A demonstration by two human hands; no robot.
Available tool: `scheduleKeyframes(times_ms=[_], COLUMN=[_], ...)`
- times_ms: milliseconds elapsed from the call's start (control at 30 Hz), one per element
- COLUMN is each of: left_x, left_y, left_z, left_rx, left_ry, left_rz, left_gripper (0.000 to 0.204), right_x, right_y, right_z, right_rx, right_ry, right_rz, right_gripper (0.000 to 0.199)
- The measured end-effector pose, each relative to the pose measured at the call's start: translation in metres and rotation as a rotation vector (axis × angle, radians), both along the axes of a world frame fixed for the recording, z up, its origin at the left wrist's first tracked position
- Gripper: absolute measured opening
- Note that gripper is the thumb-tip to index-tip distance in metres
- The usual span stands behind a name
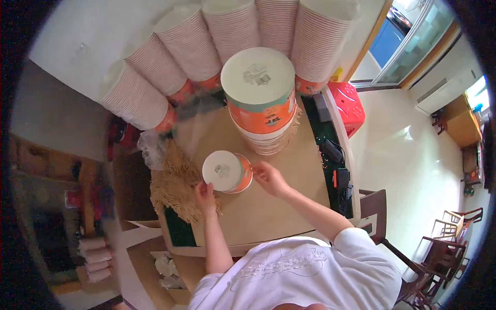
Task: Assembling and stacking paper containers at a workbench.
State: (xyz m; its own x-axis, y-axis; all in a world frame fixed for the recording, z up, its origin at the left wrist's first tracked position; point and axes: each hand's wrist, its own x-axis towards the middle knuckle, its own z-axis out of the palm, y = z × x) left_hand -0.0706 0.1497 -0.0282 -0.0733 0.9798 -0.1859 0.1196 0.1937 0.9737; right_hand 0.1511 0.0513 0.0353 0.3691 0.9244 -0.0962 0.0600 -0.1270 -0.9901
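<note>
A paper tub (222, 171) with an orange side lies tilted on the table, its pale round base facing up. My left hand (205, 197) grips it at the near left, with fingers and thumb against its edge. At the tub's right side my right hand (269, 178) has its fingertips pinched together against the orange wall; whatever they hold is too small to make out. Left of the tub spreads a heap of brown twisted cords (175, 186). Beyond my hands stands an upside-down stack of tubs (263, 116), with brown cords along its right side.
Tall stacks of nested tubs (235, 33) line the table's far edge. Black adapters and cables (338, 178) lie along the right edge of the table (279, 217). A red plastic stool (347, 106) stands beyond it. An open cardboard box (147, 268) sits at the lower left.
</note>
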Motion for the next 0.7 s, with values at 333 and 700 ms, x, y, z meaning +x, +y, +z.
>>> scheduleKeyframes(times_ms=[333, 700], left_x=[0.024, 0.006], left_y=[-0.005, 0.015], left_z=[0.057, 0.041], left_rx=[-0.059, -0.194], left_ry=[0.270, -0.126], left_rz=[0.052, -0.121], left_gripper=[0.032, 0.025], right_x=[-0.020, -0.004], right_y=[0.028, 0.019], right_z=[-0.028, -0.097], right_rx=[-0.023, -0.243], right_ry=[0.090, 0.151], right_rz=[0.118, -0.012], right_gripper=[0.028, 0.025])
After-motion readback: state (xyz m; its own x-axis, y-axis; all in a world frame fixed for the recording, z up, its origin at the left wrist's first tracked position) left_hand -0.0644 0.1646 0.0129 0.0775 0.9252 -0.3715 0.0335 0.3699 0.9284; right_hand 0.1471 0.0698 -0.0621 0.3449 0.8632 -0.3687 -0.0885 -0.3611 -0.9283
